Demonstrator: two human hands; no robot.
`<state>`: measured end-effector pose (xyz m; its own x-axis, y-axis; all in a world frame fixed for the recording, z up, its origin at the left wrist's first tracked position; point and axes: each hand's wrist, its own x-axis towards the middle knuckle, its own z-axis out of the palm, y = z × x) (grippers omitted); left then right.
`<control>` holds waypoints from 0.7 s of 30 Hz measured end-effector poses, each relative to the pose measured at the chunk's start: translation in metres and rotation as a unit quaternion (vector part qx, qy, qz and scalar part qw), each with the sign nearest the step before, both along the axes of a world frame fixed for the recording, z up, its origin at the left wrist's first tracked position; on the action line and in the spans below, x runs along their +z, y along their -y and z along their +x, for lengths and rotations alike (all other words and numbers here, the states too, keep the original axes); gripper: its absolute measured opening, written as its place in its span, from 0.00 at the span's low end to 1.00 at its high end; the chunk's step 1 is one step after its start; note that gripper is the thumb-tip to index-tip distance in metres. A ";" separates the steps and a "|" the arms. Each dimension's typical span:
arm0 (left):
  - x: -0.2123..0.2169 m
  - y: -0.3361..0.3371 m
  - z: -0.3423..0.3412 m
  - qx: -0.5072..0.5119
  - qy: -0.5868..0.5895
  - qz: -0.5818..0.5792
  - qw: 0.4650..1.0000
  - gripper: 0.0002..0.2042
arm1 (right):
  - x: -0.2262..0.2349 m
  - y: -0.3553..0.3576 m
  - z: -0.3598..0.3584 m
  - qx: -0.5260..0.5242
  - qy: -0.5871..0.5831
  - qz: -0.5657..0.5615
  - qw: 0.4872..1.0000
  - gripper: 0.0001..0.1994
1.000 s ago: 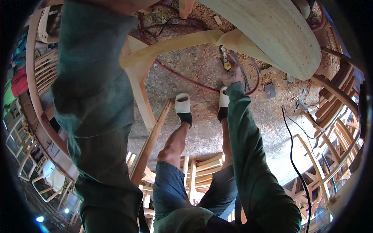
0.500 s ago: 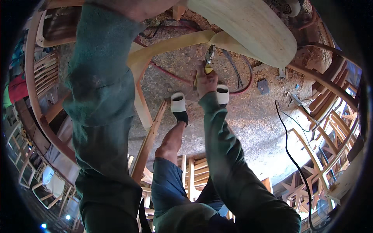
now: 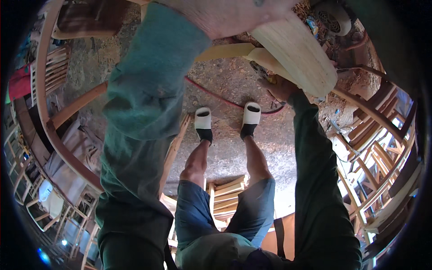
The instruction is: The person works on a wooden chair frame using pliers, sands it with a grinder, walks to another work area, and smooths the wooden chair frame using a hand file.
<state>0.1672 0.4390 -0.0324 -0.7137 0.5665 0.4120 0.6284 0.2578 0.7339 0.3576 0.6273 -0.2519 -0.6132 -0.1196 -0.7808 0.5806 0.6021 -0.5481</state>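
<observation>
A pale unfinished wooden chair [image 3: 301, 56] is tipped up in front of me, its seat slab at the upper right and a leg rail [image 3: 222, 50] running left from it. My left hand [image 3: 225, 15] is very close to the camera at the top edge, lying against the chair; its fingers are out of sight. My right hand [image 3: 280, 87] is under the seat's lower edge, closed around a small hand tool [image 3: 263, 73] with a dark and yellow handle. My green sleeves reach up from below.
My feet in white slippers [image 3: 203, 121] stand on a dusty floor crossed by a red hose [image 3: 216, 96]. A wooden slat [image 3: 173, 150] leans by my left leg. Stacked wooden chair frames [image 3: 373, 148] crowd the right, more lie at the left [image 3: 54, 72].
My right hand with the tool has gone from the open floor area up to the underside of the seat. The chair and my left arm now sit closer to the camera.
</observation>
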 end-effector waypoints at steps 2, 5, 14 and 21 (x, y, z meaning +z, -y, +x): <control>0.008 0.003 -0.003 0.036 0.072 -0.044 0.996 0.16 | -0.006 0.001 -0.001 0.011 0.005 -0.096 0.995 0.28; 0.021 0.016 -0.005 0.033 -0.108 -0.163 0.980 0.18 | -0.006 0.025 -0.002 -0.159 0.117 -0.266 0.944 0.24; 0.000 0.014 0.001 0.050 -0.188 -0.115 0.974 0.17 | -0.015 0.004 -0.003 -0.168 0.292 -0.458 0.822 0.17; -0.081 0.036 0.079 0.270 0.025 0.182 0.945 0.25 | -0.037 -0.015 0.036 -0.267 0.224 -0.393 0.851 0.14</control>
